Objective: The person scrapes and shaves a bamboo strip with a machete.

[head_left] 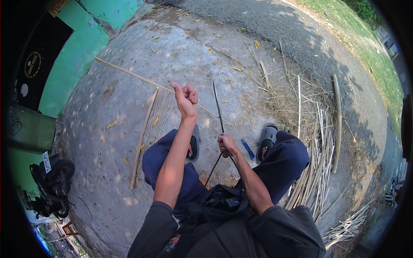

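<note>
Right in the middle of the frame, a long knife (218, 111) stands almost straight up. Its thin, flat metal blade points toward the top of the frame and leans a tiny bit to the left. The right hand (226, 144) is wrapped tight around the handle at the bottom. The knife sits between the person's knees.

Just to the left and a bit higher, the left hand (186, 98) is lifted up. Its fingers are curled in, and the thumb and finger pinch something. It is too thin to see what it is. A skinny dark strip (214, 168) runs down from the right hand toward the lap.

Two sandals (267, 139) rest on the rough grey concrete ground (107, 129). A small blue tool (248, 149) lies between the feet. Thin pale bamboo strips (144, 133) lie flat to the left of the legs, and one long stick (142, 79) lies across them at a slant. On the right side of the frame, a big pile of split bamboo (316, 167) lies with dry, stringy shavings (279, 101). One round green bamboo pole (337, 122) lies beside the pile. A green wall (81, 47) is at the upper left, and a parked motorbike (51, 182) is at the lower left.
</note>
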